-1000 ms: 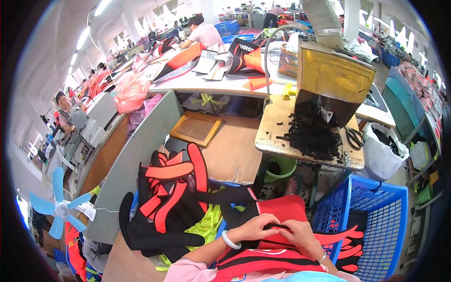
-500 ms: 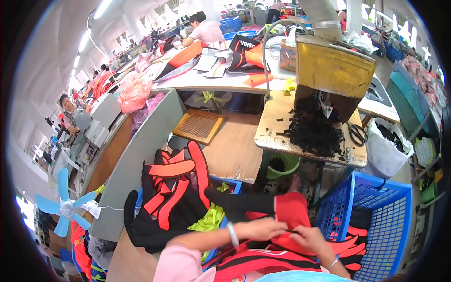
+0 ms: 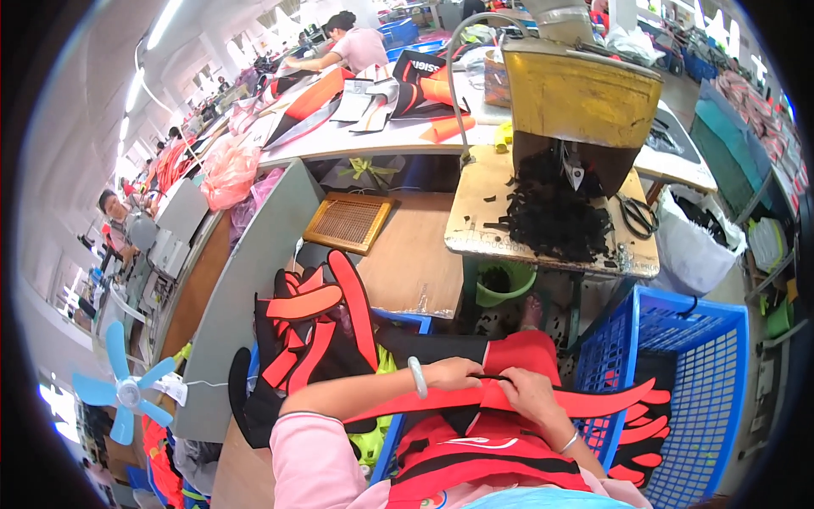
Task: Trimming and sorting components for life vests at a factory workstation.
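Note:
My left hand (image 3: 452, 374) and my right hand (image 3: 532, 397) are side by side over my lap, fingers closed on a long coral-red and black fabric strip (image 3: 604, 402). One end of the strip passes under my left forearm; its tapered other end reaches over the edge of the blue plastic basket (image 3: 702, 335) at the right. More coral and black pieces (image 3: 638, 441) lie in that basket. Below my hands is red cloth with black bands (image 3: 483, 467). To the left, black panels with coral strips (image 3: 322, 297) are heaped on a second blue container (image 3: 386, 458), beside yellow-green fabric (image 3: 366, 443).
A machine with a yellow hood (image 3: 581, 89) stands ahead, black scraps (image 3: 555, 222) and scissors (image 3: 638, 216) on its board. A green basket (image 3: 506, 284) sits below, a white sack (image 3: 699, 233) beside. At left are a grey partition (image 3: 246, 271) and a blue fan (image 3: 127, 392).
Both hands have moved up and slightly away from me, raising the strip. It now stretches out sideways between and beyond my hands, where before it was bunched low.

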Demonstrator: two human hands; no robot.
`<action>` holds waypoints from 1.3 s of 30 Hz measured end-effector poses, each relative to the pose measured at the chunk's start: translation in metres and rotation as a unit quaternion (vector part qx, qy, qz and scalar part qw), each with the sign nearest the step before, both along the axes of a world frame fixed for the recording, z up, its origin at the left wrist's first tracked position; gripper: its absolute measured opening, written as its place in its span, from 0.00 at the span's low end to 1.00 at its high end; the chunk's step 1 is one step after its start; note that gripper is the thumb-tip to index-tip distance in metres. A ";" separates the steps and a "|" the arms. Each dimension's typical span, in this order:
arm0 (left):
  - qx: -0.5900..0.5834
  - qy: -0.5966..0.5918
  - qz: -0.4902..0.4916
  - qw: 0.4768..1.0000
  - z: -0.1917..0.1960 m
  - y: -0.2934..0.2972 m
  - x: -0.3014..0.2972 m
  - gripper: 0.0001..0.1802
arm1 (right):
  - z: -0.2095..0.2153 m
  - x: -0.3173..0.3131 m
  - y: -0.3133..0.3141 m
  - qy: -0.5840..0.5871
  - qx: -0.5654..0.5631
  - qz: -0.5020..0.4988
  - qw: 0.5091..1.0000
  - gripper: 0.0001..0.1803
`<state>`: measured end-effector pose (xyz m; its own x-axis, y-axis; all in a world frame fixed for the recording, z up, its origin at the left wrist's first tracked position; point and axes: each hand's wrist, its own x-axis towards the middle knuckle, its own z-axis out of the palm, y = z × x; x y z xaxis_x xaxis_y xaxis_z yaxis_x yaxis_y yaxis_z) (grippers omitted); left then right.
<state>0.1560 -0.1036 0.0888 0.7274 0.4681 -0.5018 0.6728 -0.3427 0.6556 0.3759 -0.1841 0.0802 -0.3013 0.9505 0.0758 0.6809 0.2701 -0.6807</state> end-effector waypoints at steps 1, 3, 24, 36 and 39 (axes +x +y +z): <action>0.045 -0.032 0.023 0.998 -0.006 -0.009 -0.002 0.19 | 0.002 0.004 0.004 0.009 -0.014 0.007 1.000 0.10; 0.095 -0.047 0.092 0.990 0.015 -0.022 0.009 0.19 | 0.010 0.014 0.008 0.016 0.005 -0.006 1.000 0.10; 0.224 -0.225 0.063 0.946 0.159 0.142 0.097 0.17 | 0.168 0.119 0.142 0.006 0.087 -0.023 0.996 0.15; 0.140 -0.233 0.112 0.956 0.159 0.209 0.119 0.20 | 0.163 0.144 0.214 0.059 0.016 -0.046 0.997 0.19; 0.131 -0.241 0.115 0.955 0.156 0.219 0.121 0.20 | 0.162 0.148 0.225 0.049 0.027 -0.031 0.998 0.20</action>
<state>0.2771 0.1156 0.2445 0.7071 0.7068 0.0220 0.3914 -0.4171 0.8203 0.5240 0.0412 0.2418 -0.2304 0.9610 0.1529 0.6291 0.2670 -0.7300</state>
